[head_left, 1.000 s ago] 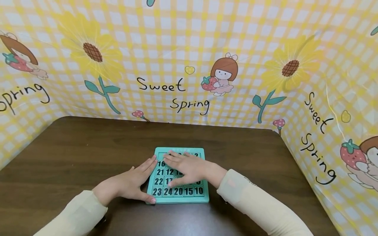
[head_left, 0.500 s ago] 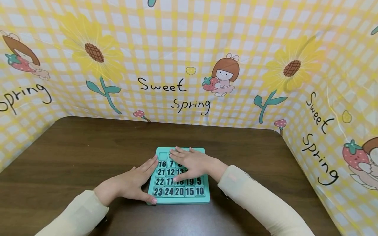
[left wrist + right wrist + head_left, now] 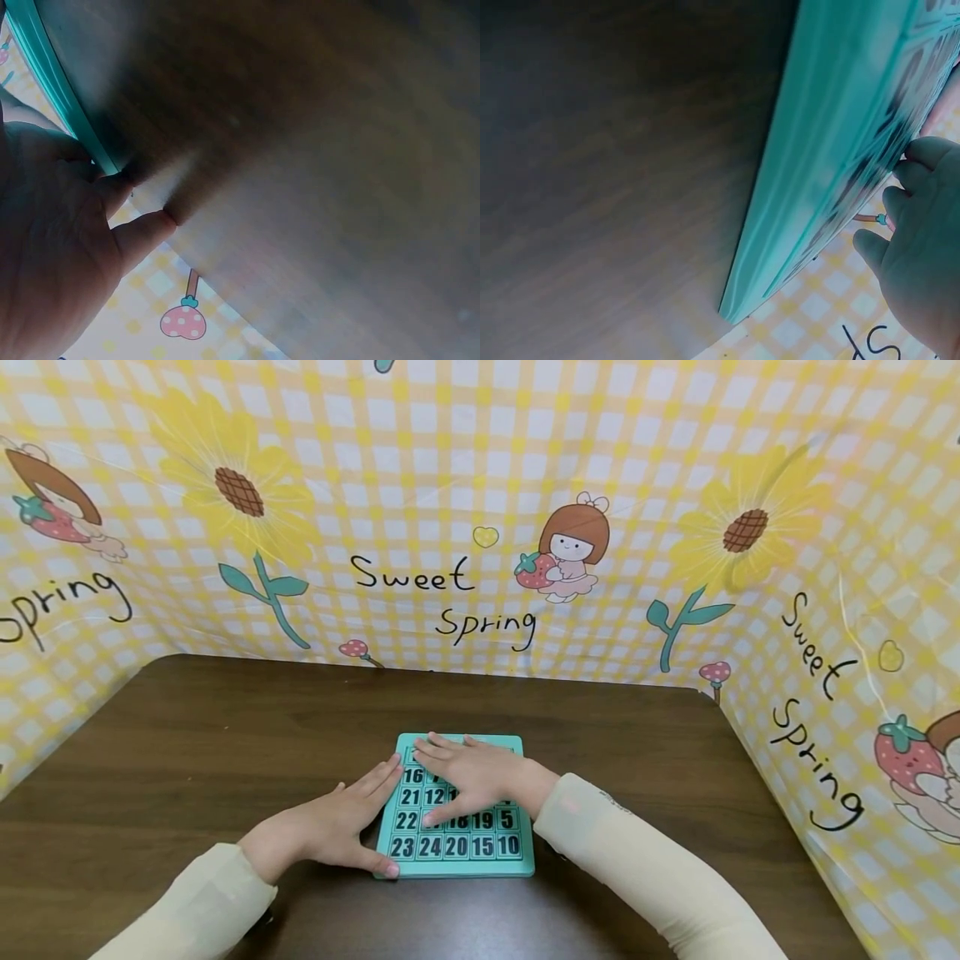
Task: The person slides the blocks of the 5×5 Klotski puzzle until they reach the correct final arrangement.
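Note:
A turquoise number slide puzzle (image 3: 454,867) lies flat on the table, its black-numbered tiles set in rows within a frame. My left hand (image 3: 330,827) rests along the puzzle's left edge, fingers straight and thumb at the near left corner. Over the upper tiles my right hand (image 3: 480,777) is spread with extended fingers, their tips at the top left of the grid. It hides most of the top row and parts of the rows below. In the right wrist view the fingers (image 3: 911,176) reach over the tile face; exact contact is unclear there.
The dark wooden table (image 3: 225,752) surrounds the puzzle. A yellow checked cloth (image 3: 420,468) with printed flowers and lettering stands behind the table and along both sides.
My right hand shifted slightly right, uncovering a vacant slot at the grid's top left, then came back left over that corner. The left hand and the puzzle frame stay in place.

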